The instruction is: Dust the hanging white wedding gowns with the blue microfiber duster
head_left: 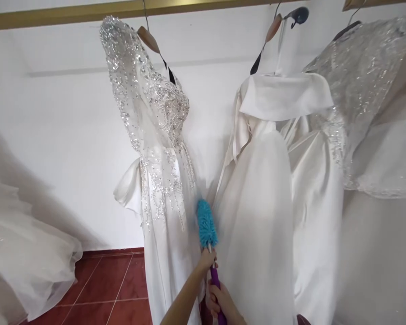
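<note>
A duster point(207, 224) with a fluffy blue head and a purple handle points up and away from me, between two hanging white dresses. My left hand point(207, 259) is closed around the metal shaft just below the blue head. Lower down, my right hand point(219, 299) wraps the purple handle. On the left hangs a beaded white dress point(165, 180) with a sparkling long sleeve. To the right is a plain white dress point(257, 194) with a wide folded neckline. The duster head is close to both skirts; whether it touches them I cannot tell.
A gold rail point(71, 16) runs along the white wall point(61, 113) and carries the hangers. Further right hangs a silvery sequined dress point(368, 81). Another white gown's skirt point(23, 253) spreads at the far left. Red floor tiles point(104, 280) show below.
</note>
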Available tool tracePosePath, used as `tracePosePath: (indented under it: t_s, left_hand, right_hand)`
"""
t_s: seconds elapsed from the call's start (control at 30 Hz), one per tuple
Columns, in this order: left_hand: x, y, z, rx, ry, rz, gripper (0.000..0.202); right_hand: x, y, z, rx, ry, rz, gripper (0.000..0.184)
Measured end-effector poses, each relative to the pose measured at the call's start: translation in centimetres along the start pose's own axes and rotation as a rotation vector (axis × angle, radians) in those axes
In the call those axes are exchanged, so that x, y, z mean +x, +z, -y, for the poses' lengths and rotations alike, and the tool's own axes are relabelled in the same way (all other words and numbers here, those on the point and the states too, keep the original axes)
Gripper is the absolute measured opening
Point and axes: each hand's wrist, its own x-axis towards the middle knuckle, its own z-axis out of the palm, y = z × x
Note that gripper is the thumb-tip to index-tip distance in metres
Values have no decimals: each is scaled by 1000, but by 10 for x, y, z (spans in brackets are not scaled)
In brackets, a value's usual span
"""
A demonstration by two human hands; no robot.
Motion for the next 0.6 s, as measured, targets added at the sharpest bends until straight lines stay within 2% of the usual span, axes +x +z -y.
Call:
tracePosePath:
  t_s: [0.1, 0.27, 0.37, 0.47, 0.53, 0.6]
  left_hand:
    - [-15, 19, -42, -34, 126, -6, 14]
    - [-37, 42, -132, -86, 344, 43, 15]
    - [-51, 53, -178, -118, 433, 91, 15]
    - [-60, 64, -206, -132, 483, 141, 18]
    - [-62, 72, -214, -138, 495, 170, 20]
    - [-60, 78, -213, -138, 492, 192, 19]
  right_hand:
    - [-20, -6, 33, -53, -85, 13, 20]
    - [-51, -1, 114, -132, -236, 45, 19]
    - [-68, 2, 157, -181, -305, 47, 19]
    - [-80, 2, 183, -217, -345, 25, 20]
    - [-84, -1, 190, -214, -368, 15, 20]
    - [-85, -6, 189, -211, -377, -1, 21]
